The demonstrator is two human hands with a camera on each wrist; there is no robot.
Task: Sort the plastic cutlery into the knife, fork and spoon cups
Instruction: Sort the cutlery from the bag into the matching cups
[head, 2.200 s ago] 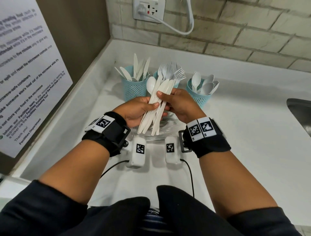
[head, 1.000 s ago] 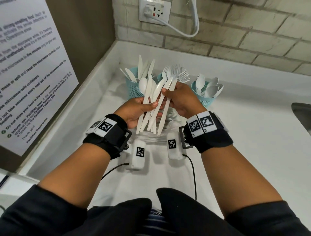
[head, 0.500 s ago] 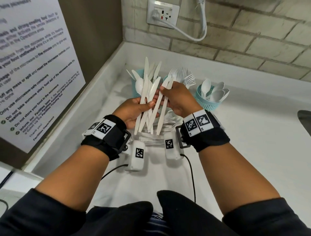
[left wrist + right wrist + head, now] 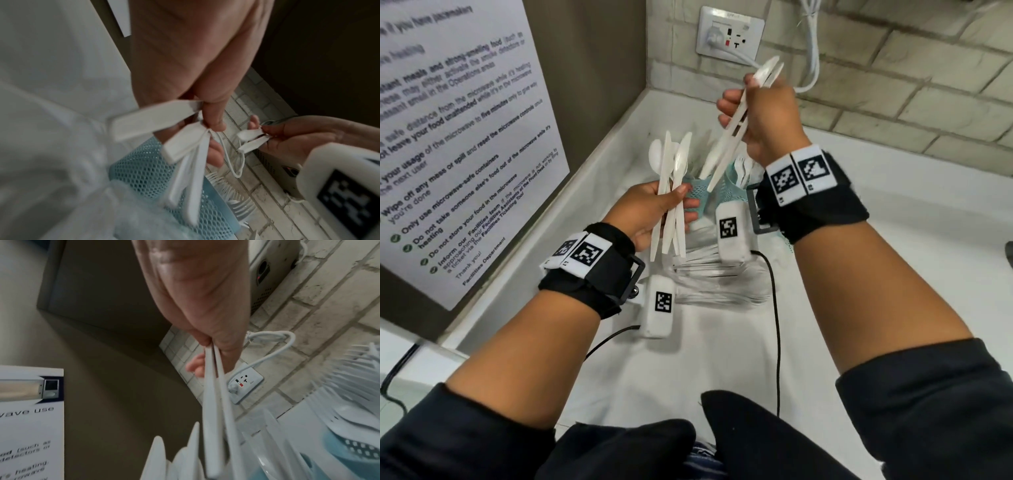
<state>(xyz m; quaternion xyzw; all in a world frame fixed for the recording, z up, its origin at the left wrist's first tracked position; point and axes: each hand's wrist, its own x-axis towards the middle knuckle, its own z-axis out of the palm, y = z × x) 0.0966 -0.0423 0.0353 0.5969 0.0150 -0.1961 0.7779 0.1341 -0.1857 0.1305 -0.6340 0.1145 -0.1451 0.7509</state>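
My left hand (image 4: 675, 205) grips a bundle of white plastic cutlery (image 4: 671, 178) upright, spoons and knives mixed, just in front of the teal mesh cups (image 4: 697, 192). My right hand (image 4: 743, 110) is raised above the cups and pinches two white utensils (image 4: 729, 144), whose blurred top ends are rounded. In the left wrist view my left hand (image 4: 213, 125) holds the fanned handles (image 4: 154, 120) over a teal cup (image 4: 144, 165) that has forks (image 4: 224, 181) behind it. The right wrist view shows my right hand (image 4: 207, 352) on two thin handles (image 4: 216, 402), with a fork cup (image 4: 349, 449) below.
A clear plastic tray (image 4: 722, 291) lies on the white counter (image 4: 722, 370) below my hands. A printed notice (image 4: 465, 137) covers the left wall. A wall socket (image 4: 731, 32) with a white cable sits on the brick wall behind. A sink edge (image 4: 1009, 253) shows at far right.
My right hand has pulled two utensils out of the bundle and lifted them up and to the right. My left hand keeps the remaining bundle, slightly lower and to the left.
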